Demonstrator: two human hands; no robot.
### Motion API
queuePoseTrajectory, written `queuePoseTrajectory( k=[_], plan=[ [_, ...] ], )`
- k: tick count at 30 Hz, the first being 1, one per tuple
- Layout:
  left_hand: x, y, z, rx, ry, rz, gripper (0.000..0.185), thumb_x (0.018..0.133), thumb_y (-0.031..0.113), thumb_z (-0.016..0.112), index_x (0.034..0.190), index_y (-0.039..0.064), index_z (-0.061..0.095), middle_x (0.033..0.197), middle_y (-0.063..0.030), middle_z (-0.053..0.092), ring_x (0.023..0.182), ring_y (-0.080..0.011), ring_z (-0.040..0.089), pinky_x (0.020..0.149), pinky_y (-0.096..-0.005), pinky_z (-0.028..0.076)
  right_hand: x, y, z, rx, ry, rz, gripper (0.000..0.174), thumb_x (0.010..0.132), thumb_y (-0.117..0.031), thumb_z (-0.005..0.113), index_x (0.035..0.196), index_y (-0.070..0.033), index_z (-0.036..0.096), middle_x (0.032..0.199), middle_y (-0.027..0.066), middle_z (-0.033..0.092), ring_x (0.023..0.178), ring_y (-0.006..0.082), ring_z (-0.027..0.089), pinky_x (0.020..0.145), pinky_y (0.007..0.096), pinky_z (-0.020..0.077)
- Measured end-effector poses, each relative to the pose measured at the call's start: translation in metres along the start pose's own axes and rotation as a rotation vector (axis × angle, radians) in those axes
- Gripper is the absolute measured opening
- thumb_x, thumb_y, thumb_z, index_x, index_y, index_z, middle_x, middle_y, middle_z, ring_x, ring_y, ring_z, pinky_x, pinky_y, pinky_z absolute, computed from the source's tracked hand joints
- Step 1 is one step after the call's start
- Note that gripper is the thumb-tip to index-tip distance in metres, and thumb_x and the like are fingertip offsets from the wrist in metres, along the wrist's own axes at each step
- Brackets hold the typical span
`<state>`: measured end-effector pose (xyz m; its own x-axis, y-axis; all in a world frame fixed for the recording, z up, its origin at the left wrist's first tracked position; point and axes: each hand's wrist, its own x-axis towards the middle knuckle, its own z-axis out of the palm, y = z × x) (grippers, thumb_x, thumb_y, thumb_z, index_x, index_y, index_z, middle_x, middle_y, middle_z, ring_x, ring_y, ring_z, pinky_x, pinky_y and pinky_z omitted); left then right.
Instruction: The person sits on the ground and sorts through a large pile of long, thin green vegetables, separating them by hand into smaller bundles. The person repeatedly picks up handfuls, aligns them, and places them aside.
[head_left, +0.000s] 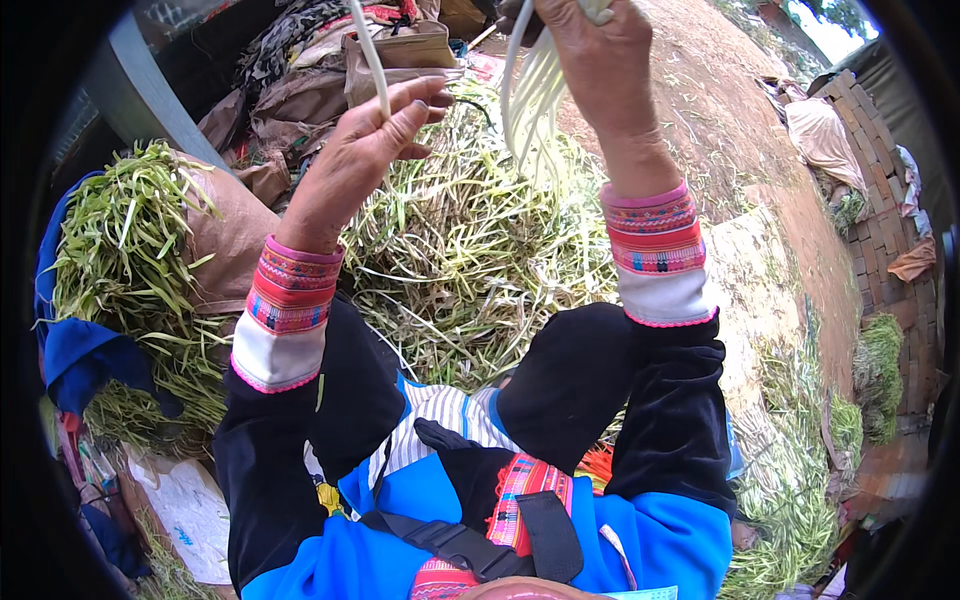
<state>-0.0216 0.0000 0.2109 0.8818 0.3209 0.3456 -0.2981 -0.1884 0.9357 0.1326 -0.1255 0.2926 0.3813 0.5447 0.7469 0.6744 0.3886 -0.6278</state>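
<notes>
My left hand (375, 131) is raised at the upper middle, thumb and forefinger closed on a pale plant stalk (370, 60) that runs up past the top edge. To its right, my right hand (600, 60) grips a bundle of pale, thin stalks (536, 112) near the top edge; the lower ends hang down beside the wrist. Something dark touches the top edge next to that hand, too cut off to name. Below both hands, a large heap of green and whitish leaves and stalks (465, 262) lies on the ground before my knees.
A sack (229, 232) stands at the left beside piled green leaves (127, 232). Crumpled cloth and sacks (300, 105) lie at the upper left. A woven mat (892, 195) edges the right side, and loose leaves (787, 480) cover the ground at the lower right.
</notes>
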Motion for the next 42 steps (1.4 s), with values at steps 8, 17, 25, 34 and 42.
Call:
queuePoseTrajectory(
  k=[8, 17, 25, 34, 42],
  plan=[
    [0.018, -0.002, 0.048, 0.093, -0.140, 0.046, 0.050, 0.092, 0.037, 0.045, 0.124, -0.001, 0.046, 0.096, -0.0023, 0.055, 0.088, -0.0095, 0.046, 0.081, -0.0234, 0.038, -0.017, -0.005, 0.009, -0.061, 0.065, -0.032, 0.022, 0.082, -0.019, 0.064, 0.078, -0.002, 0.052, 0.061, 0.0040, 0.054, 0.054, 0.0079, 0.045, 0.050, 0.0273, 0.0419],
    [0.050, -0.016, 0.080, 0.102, -0.196, 0.032, 0.026, 0.090, 0.019, 0.045, 0.103, -0.002, 0.054, 0.072, 0.0023, 0.046, 0.067, -0.0080, 0.039, 0.060, -0.0245, 0.035, -0.035, 0.016, -0.019, 0.080, 0.056, 0.148, 0.022, 0.086, -0.024, 0.059, 0.080, -0.002, 0.056, 0.065, -0.0022, 0.053, 0.062, 0.0041, 0.047, 0.054, 0.0231, 0.0424],
    [0.097, -0.040, 0.077, 0.146, -0.103, 0.035, 0.013, 0.081, 0.004, 0.049, 0.085, 0.000, 0.060, 0.061, 0.0060, 0.045, 0.055, -0.0036, 0.038, 0.050, -0.0215, 0.032, -0.019, 0.033, -0.042, 0.449, 0.039, 0.373, 0.013, 0.089, -0.013, 0.054, 0.087, -0.002, 0.061, 0.075, 0.0021, 0.061, 0.067, 0.0069, 0.054, 0.058, 0.0220, 0.0437],
    [0.113, -0.096, 0.081, 0.546, 0.343, 0.147, 0.028, 0.075, 0.004, 0.052, 0.101, 0.007, 0.063, 0.077, -0.0129, 0.065, 0.067, -0.0178, 0.064, 0.063, -0.0291, 0.050, 0.020, -0.038, -0.134, 0.373, 0.459, -0.047, 0.020, 0.088, -0.020, 0.054, 0.097, -0.002, 0.055, 0.082, 0.0109, 0.062, 0.075, 0.0218, 0.062, 0.068, 0.0328, 0.0516],
    [0.071, -0.106, 0.041, 0.542, 0.216, 0.241, 0.032, 0.077, -0.001, 0.059, 0.109, 0.004, 0.059, 0.101, -0.0133, 0.063, 0.086, -0.0175, 0.063, 0.072, -0.0267, 0.051, -0.014, -0.015, -0.149, 0.224, 0.575, 0.052, 0.020, 0.086, -0.015, 0.056, 0.098, 0.001, 0.053, 0.081, 0.0137, 0.061, 0.072, 0.0239, 0.062, 0.067, 0.0358, 0.0533]
  ],
)
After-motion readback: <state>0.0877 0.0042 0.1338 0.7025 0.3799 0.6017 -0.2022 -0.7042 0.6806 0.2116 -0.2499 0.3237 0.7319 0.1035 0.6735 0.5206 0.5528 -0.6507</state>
